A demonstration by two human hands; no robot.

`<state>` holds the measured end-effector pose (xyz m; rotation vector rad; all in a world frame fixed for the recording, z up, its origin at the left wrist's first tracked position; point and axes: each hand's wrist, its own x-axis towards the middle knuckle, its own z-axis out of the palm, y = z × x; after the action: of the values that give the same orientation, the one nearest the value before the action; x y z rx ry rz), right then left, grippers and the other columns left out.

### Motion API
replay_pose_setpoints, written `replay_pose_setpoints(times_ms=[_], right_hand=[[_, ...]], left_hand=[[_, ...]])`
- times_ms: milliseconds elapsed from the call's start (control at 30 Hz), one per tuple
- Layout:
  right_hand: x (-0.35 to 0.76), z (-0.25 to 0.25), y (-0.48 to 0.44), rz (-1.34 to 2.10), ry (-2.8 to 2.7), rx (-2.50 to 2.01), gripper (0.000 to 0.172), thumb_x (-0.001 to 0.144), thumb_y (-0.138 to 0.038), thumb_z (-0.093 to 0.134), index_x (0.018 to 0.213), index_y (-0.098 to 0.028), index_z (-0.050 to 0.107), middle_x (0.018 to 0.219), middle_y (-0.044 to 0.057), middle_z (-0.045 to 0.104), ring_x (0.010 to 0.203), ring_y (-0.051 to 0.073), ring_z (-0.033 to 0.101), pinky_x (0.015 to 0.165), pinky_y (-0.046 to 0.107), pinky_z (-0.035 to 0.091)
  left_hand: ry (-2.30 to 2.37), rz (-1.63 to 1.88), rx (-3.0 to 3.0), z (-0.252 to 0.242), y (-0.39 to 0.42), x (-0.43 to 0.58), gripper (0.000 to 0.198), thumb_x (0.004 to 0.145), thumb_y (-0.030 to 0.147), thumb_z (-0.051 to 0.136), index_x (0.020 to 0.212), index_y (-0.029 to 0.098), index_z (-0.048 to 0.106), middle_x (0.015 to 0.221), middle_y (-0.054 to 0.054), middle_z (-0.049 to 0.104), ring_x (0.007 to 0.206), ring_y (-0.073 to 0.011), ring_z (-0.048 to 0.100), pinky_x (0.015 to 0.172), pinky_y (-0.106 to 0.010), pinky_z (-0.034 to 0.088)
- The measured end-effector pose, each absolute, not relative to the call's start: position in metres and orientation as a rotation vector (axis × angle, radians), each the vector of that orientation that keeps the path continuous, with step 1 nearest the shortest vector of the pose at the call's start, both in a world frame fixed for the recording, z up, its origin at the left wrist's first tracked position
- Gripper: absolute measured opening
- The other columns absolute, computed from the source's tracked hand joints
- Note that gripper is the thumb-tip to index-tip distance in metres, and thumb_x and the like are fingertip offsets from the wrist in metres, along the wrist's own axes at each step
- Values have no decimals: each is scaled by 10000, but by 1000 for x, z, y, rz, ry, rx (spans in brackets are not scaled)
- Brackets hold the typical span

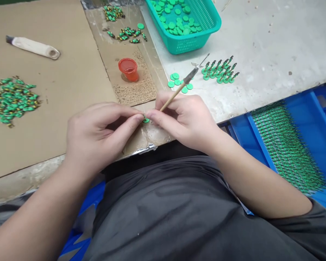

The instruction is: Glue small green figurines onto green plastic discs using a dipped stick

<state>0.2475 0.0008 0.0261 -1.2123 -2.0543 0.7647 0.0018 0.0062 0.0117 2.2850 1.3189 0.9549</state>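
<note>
Fingertips together at the near edge of the worktop [260, 40], you work over a small green disc [146, 120] just in front of the red cup [128, 71]. Your left hand [97, 128], to the near left of the cup, has its grip pinched on the disc between thumb and forefinger. Your right hand [187, 119], to the near right of the cup, has its grip wrapped around a slim brush [174, 96]; whether its fingertips also touch the disc cannot be told. Left of the cup lies a pile of green, gold and dark pieces [15, 100]; beyond it sit two smaller clusters [127, 33]. Right of the cup are loose discs [177, 82] and, farther right, dark-topped pieces [221, 71] standing on green bases. Beyond the cup to the right, a teal basket [188, 46] holds more discs; well to the cup's near right, a blue tray [304, 116] carries green pieces in rows.
</note>
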Motion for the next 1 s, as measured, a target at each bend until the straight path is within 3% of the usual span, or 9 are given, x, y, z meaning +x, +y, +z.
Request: replay_pose_setpoints(times_ms=[167,433,833,1000], right_hand=[[235,18,5,695,-2088,-1187,247,1257,-368,594,1091,-244,727,942,-32,735,907,165,743,885,293,581],[234,18,7,675,-2138,-1204,312,1278,-426,544,1124,-247,747,962,-26,757,933,175,762,880,291,587],[232,20,8,657,-2144,-1121,270,1263,-406,606,1136,-229,766,952,-8,785,888,176,747,891,291,563],[228,19,7,679,-2165,-1181,243,1275,-381,583,1147,-250,744,1003,-26,767,994,174,778,933,290,585]], left_hand=[[1342,941,2210,13,7,4,207,1129,414,784,1036,281,913,952,46,888,852,-114,765,814,-240,539],[1305,933,2233,11,8,1,236,1149,427,759,1045,275,906,964,42,886,877,-113,766,836,-234,531],[1303,915,2277,11,5,0,217,1161,393,729,1070,289,896,996,43,892,913,-135,795,871,-257,559],[1289,906,2297,11,7,-1,207,1163,377,728,1057,289,882,1011,51,893,907,-129,791,886,-255,565]])
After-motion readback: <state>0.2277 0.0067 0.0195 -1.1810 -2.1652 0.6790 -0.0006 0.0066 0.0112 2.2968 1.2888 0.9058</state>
